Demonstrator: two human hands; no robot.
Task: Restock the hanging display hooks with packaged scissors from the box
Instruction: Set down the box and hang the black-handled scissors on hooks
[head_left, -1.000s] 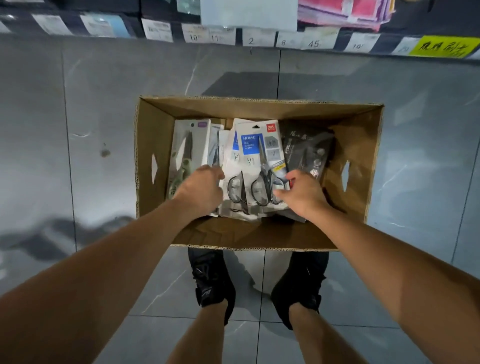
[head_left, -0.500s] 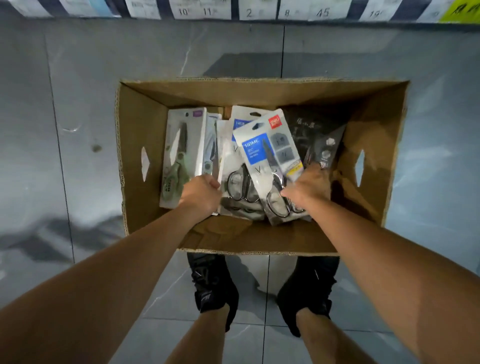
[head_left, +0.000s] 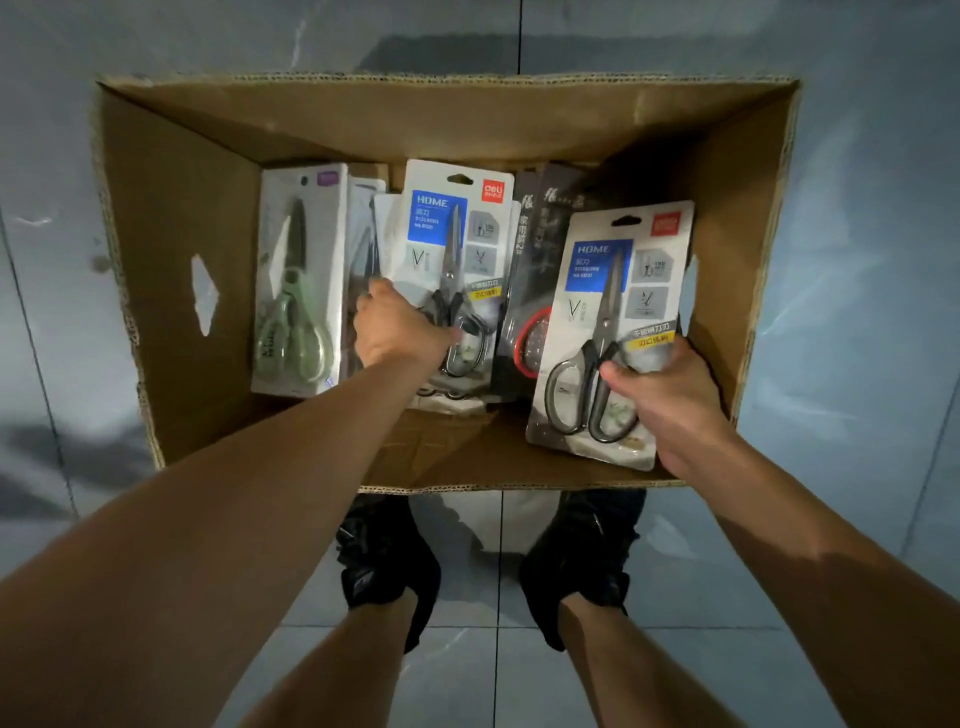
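Shoes (head_left: 387, 564), dark and planted on the grey tiled floor (head_left: 78, 519), stand just behind the near wall of the open cardboard box (head_left: 171, 208), which sits on that floor. Over the near right corner, the right hand (head_left: 670, 405) pinches a carded pair of black-handled scissors (head_left: 605, 332) at its lower right edge, thumb across the front, the pack tilted and raised above the rest. Further in, the left hand (head_left: 397, 325) lies curled on the second black-handled pack (head_left: 449, 260), which rests on top of the middle stack; whether its fingers have closed under the card I cannot tell. To its left a pack with green-handled scissors (head_left: 298, 291) leans by the box wall, and between the two blue-labelled packs a dark pack with a red ring (head_left: 530, 291) lies partly covered. More cards sit beneath, their number hidden. No display hooks are in view, so as far as I can judge the restocking is at an early stage: one pack is lifted, perhaps a second being taken, none visibly hung, and most of the stock remains in the box waiting to be carried up to the hooks.
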